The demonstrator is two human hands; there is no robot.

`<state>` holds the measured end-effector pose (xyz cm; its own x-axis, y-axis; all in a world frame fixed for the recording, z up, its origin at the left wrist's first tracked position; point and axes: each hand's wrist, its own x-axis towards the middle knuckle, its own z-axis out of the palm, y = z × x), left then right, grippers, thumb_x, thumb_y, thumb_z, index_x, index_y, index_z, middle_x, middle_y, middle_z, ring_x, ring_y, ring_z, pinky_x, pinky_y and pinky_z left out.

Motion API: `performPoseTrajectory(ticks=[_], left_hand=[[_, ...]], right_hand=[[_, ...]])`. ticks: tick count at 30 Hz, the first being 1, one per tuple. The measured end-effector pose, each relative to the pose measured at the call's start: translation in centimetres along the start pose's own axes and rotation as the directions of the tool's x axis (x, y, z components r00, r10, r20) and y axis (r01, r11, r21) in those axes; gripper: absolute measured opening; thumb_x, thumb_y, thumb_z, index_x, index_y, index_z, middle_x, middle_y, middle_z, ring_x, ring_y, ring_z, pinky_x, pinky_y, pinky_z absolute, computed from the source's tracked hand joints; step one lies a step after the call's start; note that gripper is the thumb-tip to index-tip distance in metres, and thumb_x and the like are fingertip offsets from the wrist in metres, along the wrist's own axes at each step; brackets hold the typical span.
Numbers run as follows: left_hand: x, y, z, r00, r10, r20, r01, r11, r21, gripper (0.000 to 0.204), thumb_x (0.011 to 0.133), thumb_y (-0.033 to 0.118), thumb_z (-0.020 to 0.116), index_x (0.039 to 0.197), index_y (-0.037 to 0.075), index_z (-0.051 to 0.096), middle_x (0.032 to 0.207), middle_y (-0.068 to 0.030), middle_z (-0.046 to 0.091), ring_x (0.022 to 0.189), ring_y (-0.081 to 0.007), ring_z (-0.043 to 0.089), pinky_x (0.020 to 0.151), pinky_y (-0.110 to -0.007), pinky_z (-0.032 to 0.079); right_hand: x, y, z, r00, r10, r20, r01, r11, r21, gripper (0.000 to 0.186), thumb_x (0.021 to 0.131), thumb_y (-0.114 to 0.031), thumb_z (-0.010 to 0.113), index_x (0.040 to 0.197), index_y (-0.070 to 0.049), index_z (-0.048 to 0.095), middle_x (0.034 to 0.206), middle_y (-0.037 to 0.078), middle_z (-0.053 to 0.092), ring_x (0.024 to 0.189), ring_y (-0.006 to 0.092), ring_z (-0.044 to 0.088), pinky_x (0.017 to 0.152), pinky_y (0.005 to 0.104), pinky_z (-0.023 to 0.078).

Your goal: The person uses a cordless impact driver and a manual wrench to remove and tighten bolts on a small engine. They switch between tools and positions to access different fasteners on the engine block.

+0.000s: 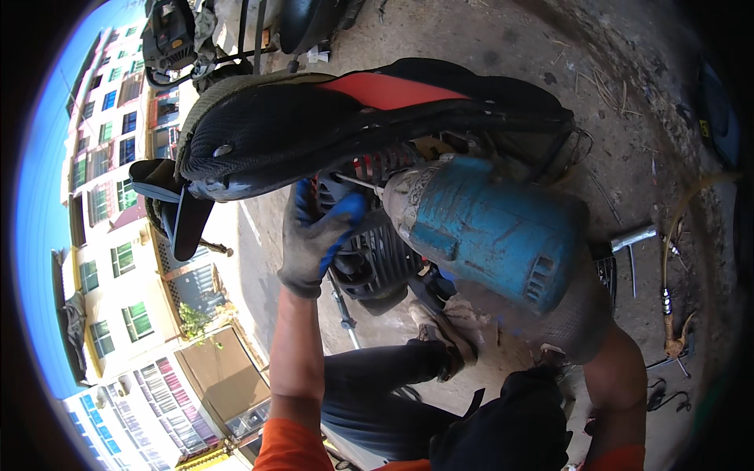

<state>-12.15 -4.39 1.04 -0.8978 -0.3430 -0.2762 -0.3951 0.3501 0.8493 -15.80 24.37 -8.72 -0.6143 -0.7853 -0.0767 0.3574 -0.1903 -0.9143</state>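
My right hand (528, 318), in a grey glove smeared by motion, is closed around the handle of a worn teal impact driver (495, 228). From its scuffed metal nose a thin bit (361, 183) points left into the engine area under the motorcycle seat (298, 118), which is black with a red panel. My left hand (308, 239) wears a grey glove with blue fingers. Its thumb and a finger curl at the dark finned engine (377, 263), just below the bit's tip; what lies between them is hidden.
Other machine parts (169, 39) stand at the upper left. On the concrete ground at right lie a metal bar (633, 238), a hose with a brass-coloured fitting (674, 337) and thin cables (667, 398). My shoe (444, 341) is close below the engine. Buildings (129, 314) rise at left.
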Motion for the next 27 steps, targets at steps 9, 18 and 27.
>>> performPoseTrajectory(ticks=[9,18,27], left_hand=[[0.2,0.6,0.0,0.999,-0.016,0.042,0.014,0.999,0.047,0.075,0.082,0.021,0.075,0.146,0.003,0.042,0.134,-0.0114,0.055,0.120,-0.0217,0.057,0.102,-0.036,0.047],[0.6,-1.0,-1.2,0.999,0.037,0.032,-0.035,0.996,-0.076,0.067,0.080,-0.004,0.071,0.141,-0.002,0.043,0.128,-0.0125,0.059,0.113,-0.0204,0.060,0.097,-0.035,0.052],[1.1,-0.2,-1.1,0.997,0.011,0.073,-0.008,0.999,-0.041,0.059,0.080,-0.002,0.073,0.134,-0.003,0.050,0.120,-0.0123,0.065,0.105,-0.0187,0.065,0.094,-0.034,0.054]], right_hand=[[2.4,-2.5,0.4,0.987,0.041,-0.154,0.001,0.964,0.264,0.051,0.080,-0.021,0.080,0.121,-0.001,0.057,0.111,0.013,0.067,0.099,0.0218,0.068,0.087,0.0358,0.056],[3.1,-2.8,-2.3,0.971,-0.210,0.113,0.203,0.977,0.066,0.056,0.091,-0.012,0.067,0.140,-0.002,0.042,0.133,0.015,0.056,0.122,0.0243,0.057,0.101,0.0410,0.052],[3.5,-1.2,-2.3,0.994,0.014,0.108,-0.055,0.921,0.386,0.063,0.088,-0.012,0.071,0.143,-0.003,0.041,0.137,0.013,0.055,0.123,0.0212,0.058,0.109,0.0369,0.046]])
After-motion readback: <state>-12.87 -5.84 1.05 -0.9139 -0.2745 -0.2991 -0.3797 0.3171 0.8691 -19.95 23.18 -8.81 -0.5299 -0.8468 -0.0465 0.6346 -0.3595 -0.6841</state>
